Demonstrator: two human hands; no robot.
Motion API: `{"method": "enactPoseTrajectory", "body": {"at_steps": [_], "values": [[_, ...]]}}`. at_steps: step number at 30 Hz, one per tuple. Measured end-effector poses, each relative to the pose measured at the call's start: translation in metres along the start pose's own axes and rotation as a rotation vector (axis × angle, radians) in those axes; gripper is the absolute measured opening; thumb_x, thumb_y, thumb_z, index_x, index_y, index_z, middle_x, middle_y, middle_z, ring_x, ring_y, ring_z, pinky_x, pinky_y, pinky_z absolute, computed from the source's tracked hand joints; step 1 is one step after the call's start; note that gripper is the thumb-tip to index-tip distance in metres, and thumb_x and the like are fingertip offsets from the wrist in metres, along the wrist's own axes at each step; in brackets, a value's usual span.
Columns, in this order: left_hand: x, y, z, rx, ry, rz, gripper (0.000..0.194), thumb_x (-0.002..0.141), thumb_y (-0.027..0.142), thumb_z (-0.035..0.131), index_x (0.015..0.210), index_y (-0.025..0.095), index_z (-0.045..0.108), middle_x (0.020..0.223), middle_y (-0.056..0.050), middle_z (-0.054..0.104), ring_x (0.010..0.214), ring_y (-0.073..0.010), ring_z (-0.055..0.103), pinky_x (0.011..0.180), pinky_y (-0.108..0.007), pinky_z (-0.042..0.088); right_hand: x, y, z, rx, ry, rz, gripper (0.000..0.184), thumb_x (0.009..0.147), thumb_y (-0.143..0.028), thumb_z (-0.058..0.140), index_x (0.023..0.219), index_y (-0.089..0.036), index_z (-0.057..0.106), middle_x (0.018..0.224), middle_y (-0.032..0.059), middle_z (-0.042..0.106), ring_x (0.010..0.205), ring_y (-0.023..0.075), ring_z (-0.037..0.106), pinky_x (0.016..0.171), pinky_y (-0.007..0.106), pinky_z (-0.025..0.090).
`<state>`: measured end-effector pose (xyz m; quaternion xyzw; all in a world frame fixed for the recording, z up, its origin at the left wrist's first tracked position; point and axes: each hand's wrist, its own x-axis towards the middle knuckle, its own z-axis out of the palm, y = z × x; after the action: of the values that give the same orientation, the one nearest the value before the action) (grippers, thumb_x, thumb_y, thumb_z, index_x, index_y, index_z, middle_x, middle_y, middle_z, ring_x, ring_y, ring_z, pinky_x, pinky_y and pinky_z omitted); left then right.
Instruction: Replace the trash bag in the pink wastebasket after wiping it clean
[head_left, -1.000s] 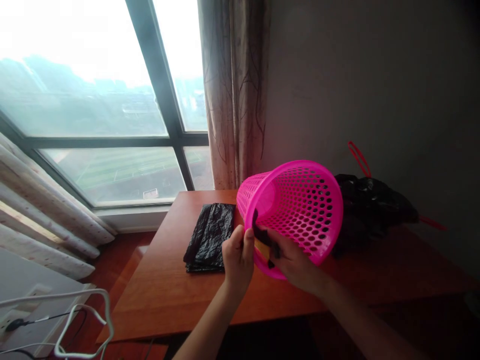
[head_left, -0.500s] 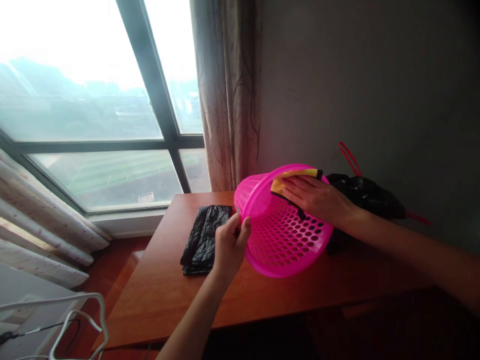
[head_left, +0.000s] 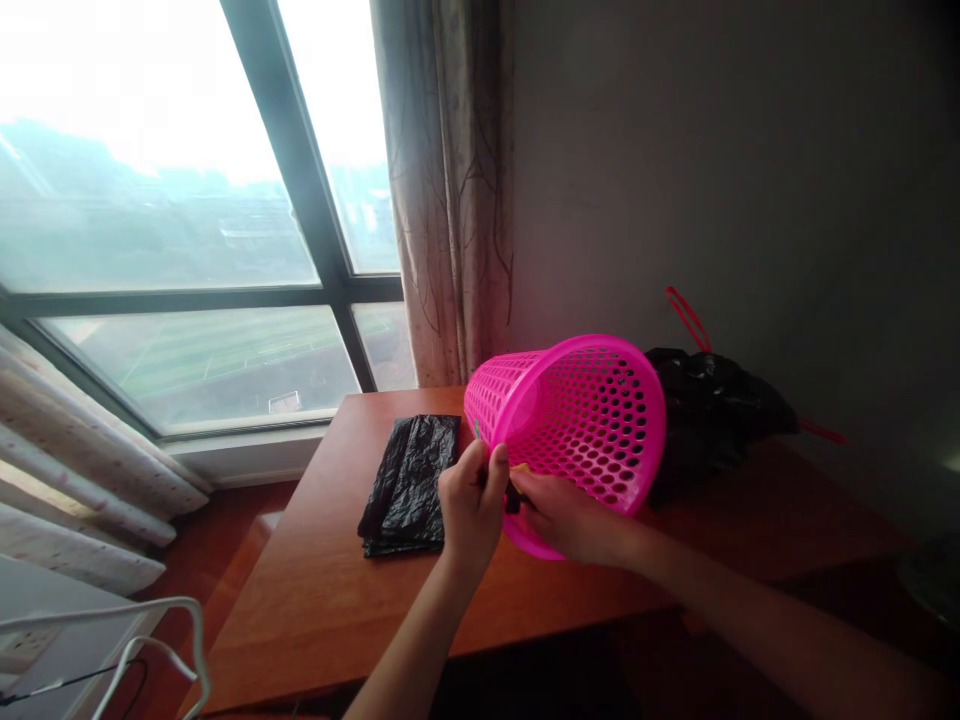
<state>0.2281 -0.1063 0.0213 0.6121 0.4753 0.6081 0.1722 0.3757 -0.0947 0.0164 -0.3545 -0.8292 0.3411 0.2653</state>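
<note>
A pink plastic basket [head_left: 585, 350] with round holes is tilted on its side, its wide mouth turned toward me and to the right. My left hand [head_left: 474, 500] is closed on the left part of its rim, thumb on top. Close beside it, at the lower left of the rim, my right hand [head_left: 566, 515] holds a yellow cloth [head_left: 523, 468] with black edging against the basket. Most of the cloth is hidden by my fingers.
A folded black plastic bag [head_left: 412, 485] lies on the wooden table [head_left: 322, 570] left of the basket. Behind the basket to the right sits a bunched black bag [head_left: 712, 400] with red drawstrings. A white metal frame [head_left: 196, 640] stands at lower left, below the window.
My right hand has moved with the cloth from the basket's upper rim down and left to the lower-left rim, beside my left hand. The left hand keeps its hold.
</note>
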Motion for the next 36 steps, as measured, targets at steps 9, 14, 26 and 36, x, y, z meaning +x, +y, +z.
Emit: {"method": "enactPoseTrajectory", "body": {"at_steps": [9,14,26,36], "values": [[-0.004,0.002,-0.004,0.032,-0.049,0.028,0.043,0.092,0.031,0.052,0.061,0.021,0.024,0.054,0.007,0.022,0.049,-0.0080,0.022,0.046,-0.023,0.018,0.060,0.000,-0.080,1.178,0.757,0.150,0.010,0.067,-0.014,0.052,0.070,-0.022,0.050,0.066,0.0010,0.060,0.072,0.0198,0.063,0.083,0.041,0.056],[-0.004,0.001,-0.003,0.020,-0.106,0.034,0.042,0.093,0.030,0.050,0.063,0.021,0.023,0.055,0.007,0.023,0.049,-0.0078,0.022,0.046,-0.023,0.019,0.058,0.014,-0.078,0.763,1.006,0.097,0.017,0.074,-0.021,0.044,0.087,-0.024,0.054,0.081,0.0047,0.064,0.093,0.0244,0.065,0.089,0.046,0.054],[-0.002,-0.001,-0.014,0.066,-0.071,0.048,0.043,0.092,0.030,0.053,0.062,0.021,0.024,0.054,0.007,0.022,0.049,-0.0081,0.022,0.047,-0.024,0.019,-0.006,0.054,-0.015,-0.304,-0.221,-0.192,0.049,0.085,-0.009,0.049,0.132,-0.023,0.056,0.137,0.0064,0.057,0.127,0.0216,0.052,0.110,0.040,0.038],[0.005,0.005,-0.011,0.093,-0.081,0.034,0.042,0.093,0.032,0.051,0.062,0.021,0.024,0.054,0.008,0.022,0.049,-0.0081,0.023,0.047,-0.024,0.020,0.050,0.077,-0.100,-0.795,0.257,-0.283,0.058,0.091,-0.007,0.032,0.148,-0.016,0.038,0.151,0.0098,0.042,0.145,0.0260,0.029,0.120,0.051,0.020]]}}
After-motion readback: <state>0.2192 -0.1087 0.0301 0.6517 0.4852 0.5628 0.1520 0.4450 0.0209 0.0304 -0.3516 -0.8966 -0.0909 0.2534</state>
